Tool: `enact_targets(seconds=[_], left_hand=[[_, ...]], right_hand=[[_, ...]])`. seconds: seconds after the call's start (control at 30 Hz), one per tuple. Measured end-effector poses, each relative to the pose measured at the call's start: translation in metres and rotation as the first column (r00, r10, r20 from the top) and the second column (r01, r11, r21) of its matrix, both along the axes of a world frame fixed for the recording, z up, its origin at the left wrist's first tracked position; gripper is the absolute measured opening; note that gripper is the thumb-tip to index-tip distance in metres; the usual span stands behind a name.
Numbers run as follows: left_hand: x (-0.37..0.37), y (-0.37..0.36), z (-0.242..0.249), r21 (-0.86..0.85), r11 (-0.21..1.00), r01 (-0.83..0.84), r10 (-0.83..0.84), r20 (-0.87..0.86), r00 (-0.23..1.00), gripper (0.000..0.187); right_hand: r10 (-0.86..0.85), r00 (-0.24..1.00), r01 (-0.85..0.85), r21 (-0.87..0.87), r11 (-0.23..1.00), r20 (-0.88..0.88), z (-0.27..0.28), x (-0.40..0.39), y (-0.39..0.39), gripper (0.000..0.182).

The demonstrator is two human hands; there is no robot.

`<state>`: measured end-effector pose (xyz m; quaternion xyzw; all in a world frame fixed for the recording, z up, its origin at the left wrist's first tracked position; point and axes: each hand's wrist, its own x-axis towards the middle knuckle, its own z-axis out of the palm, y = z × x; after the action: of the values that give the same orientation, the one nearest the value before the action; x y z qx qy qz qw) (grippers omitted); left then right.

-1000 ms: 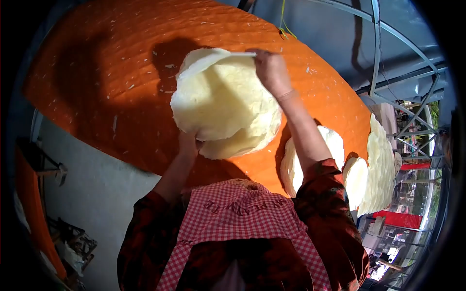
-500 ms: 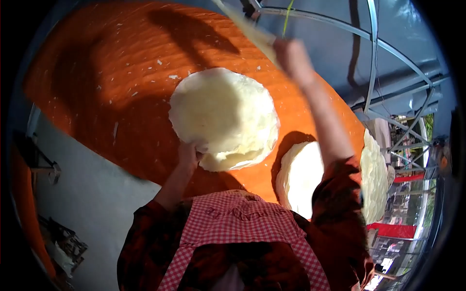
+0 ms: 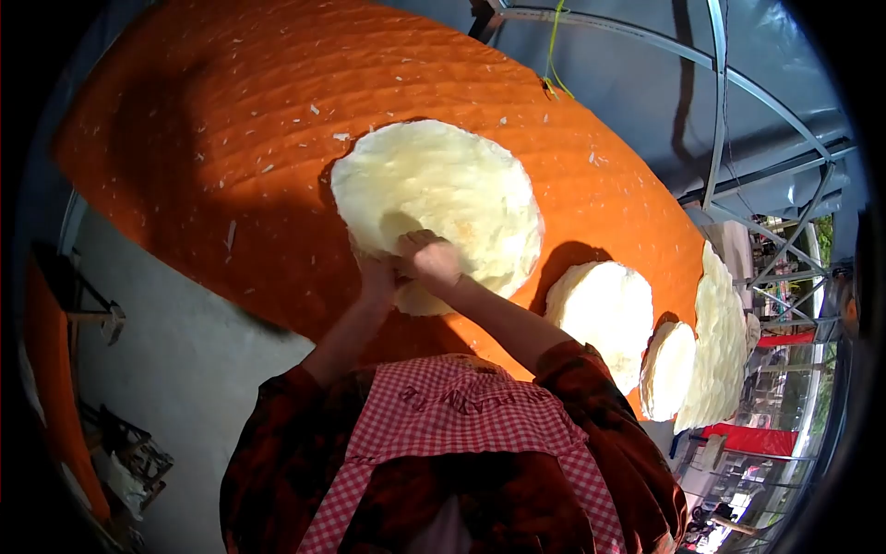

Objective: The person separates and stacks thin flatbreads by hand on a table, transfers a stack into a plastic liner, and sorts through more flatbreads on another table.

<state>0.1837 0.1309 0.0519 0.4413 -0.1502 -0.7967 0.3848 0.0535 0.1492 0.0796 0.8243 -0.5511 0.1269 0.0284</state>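
A pile of thin, round, cream-coloured sheets (image 3: 461, 185), like rice paper, lies on the orange cloth-covered table in front of me. My left hand (image 3: 377, 279) is closed at the pile's near left edge, its fingertips partly hidden by the other hand. Right beside it, my right hand (image 3: 432, 260) has its fingers curled and pinched on the top sheet near that same edge. The near rim of the sheets looks slightly lifted around my hands.
Right of the pile stand another round stack (image 3: 600, 314) and a smaller stack (image 3: 668, 371). A large pale stack (image 3: 715, 342) is at the table's right end. White scraps dot the orange cloth (image 3: 277, 212). Metal frame bars (image 3: 720, 111) and a yellow-green string (image 3: 554, 51) are beyond.
My right hand has come down from the upper right, where it held a blurred pale thing, to the pile's near edge beside my left hand. That pale thing is out of sight now.
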Motion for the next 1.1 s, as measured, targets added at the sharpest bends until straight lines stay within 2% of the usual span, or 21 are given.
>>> enact_targets(seconds=[0.07, 0.13, 0.2, 0.23, 0.33, 0.37, 0.43, 0.5, 0.57, 0.6, 0.63, 0.67, 0.7, 0.73, 0.77, 0.83, 0.9, 0.97, 1.03, 1.1], left_hand=[[-0.004, 0.0, -0.005, 0.009, 1.0, -0.02, 0.02, 0.003, 1.0, 0.03], [-0.004, -0.001, -0.033, -0.022, 1.0, -0.008, 0.008, -0.004, 1.0, 0.024], [0.0, -0.002, -0.044, -0.086, 0.993, 0.083, -0.081, 0.021, 0.996, 0.022], [0.0, -0.001, -0.049, -0.116, 0.985, 0.128, -0.124, 0.035, 0.992, 0.022], [-0.008, 0.003, -0.025, -0.042, 0.997, -0.068, 0.064, -0.094, 0.993, 0.024], [-0.012, 0.001, -0.033, -0.017, 0.994, -0.105, 0.103, -0.097, 0.99, 0.027], [-0.017, -0.002, -0.059, 0.044, 0.984, -0.175, 0.179, -0.094, 0.979, 0.033], [-0.005, -0.003, -0.03, -0.005, 1.0, -0.03, 0.029, -0.112, 0.993, 0.047], [0.009, -0.032, -0.085, -0.123, 0.953, 0.277, -0.302, -0.311, 0.901, 0.05], [0.009, -0.029, -0.06, -0.148, 0.963, 0.225, -0.26, -0.302, 0.917, 0.045], [0.013, -0.026, -0.021, -0.175, 0.97, 0.17, -0.216, -0.292, 0.932, 0.041], [0.02, -0.022, 0.001, -0.208, 0.969, 0.132, -0.164, -0.146, 0.976, 0.038], [0.024, -0.019, 0.013, -0.253, 0.962, 0.101, -0.103, 0.002, 0.995, 0.036], [0.031, -0.021, -0.008, -0.253, 0.965, 0.075, -0.04, 0.138, 0.99, 0.031], [0.035, -0.011, -0.015, -0.263, 0.964, 0.046, 0.02, 0.242, 0.97, 0.031], [0.049, 0.028, -0.022, -0.296, 0.955, -0.011, 0.143, 0.43, 0.891, 0.03], [0.05, 0.067, -0.025, 0.01, 0.999, 0.034, -0.035, 0.33, 0.943, 0.029], [0.036, 0.094, -0.037, 0.074, 0.997, 0.002, -0.018, 0.216, 0.976, 0.032], [0.025, 0.105, -0.041, 0.092, 0.996, -0.008, -0.005, 0.146, 0.989, 0.033], [0.018, 0.107, -0.04, 0.069, 0.998, -0.001, -0.007, 0.121, 0.993, 0.033]], right_hand=[[-0.061, 0.991, 0.07, 0.08, 0.994, -0.116, -0.024, 0.004, 0.002, 0.031], [-0.135, 0.978, 0.178, 0.293, 0.939, -0.16, -0.051, -0.007, 0.005, 0.035], [-0.159, 0.973, 0.209, 0.343, 0.916, -0.168, -0.041, -0.012, 0.007, 0.038], [-0.15, 0.978, 0.188, 0.293, 0.938, -0.148, -0.034, -0.018, 0.009, 0.039], [-0.054, 0.99, 0.074, 0.156, 0.985, -0.13, -0.042, -0.023, 0.014, 0.042], [-0.012, 0.991, 0.027, 0.111, 0.993, -0.135, -0.047, -0.024, 0.014, 0.042], [-0.049, 0.998, 0.05, 0.037, 0.998, -0.025, -0.022, -0.013, 0.016, 0.046], [-0.05, 0.994, 0.048, 0.016, 0.999, 0.094, -0.023, -0.018, 0.023, 0.045], [-0.017, 0.975, 0.011, 0.027, 1.0, 0.222, -0.045, -0.045, 0.01, 0.04], [-0.033, 0.945, -0.029, 0.184, 0.982, 0.324, -0.05, -0.068, -0.008, 0.03], [-0.243, 0.938, 0.183, 0.24, 0.953, 0.249, -0.049, -0.086, -0.03, 0.023], [-0.243, 0.88, 0.154, 0.239, 0.959, 0.408, -0.019, -0.099, -0.048, 0.022], [-0.279, 0.877, 0.213, 0.202, 0.956, 0.391, 0.014, -0.106, -0.06, 0.02], [-0.124, 0.926, 0.151, -0.048, 0.987, 0.357, 0.052, -0.108, -0.06, 0.02], [-0.144, 0.968, 0.158, -0.053, 0.986, 0.203, 0.104, -0.099, -0.043, 0.022], [-0.072, 0.983, 0.084, -0.064, 0.994, 0.171, 0.132, -0.101, -0.011, 0.03], [0.056, 0.977, -0.019, -0.175, 0.984, 0.205, 0.113, -0.099, 0.026, 0.036], [0.051, 0.997, -0.043, -0.124, 0.991, 0.065, 0.042, -0.107, 0.056, 0.038], [0.053, 0.998, -0.056, 0.075, 0.996, 0.041, -0.03, -0.117, 0.08, 0.033], [0.03, 0.998, -0.036, 0.113, 0.993, 0.056, -0.043, -0.114, 0.09, 0.032]])
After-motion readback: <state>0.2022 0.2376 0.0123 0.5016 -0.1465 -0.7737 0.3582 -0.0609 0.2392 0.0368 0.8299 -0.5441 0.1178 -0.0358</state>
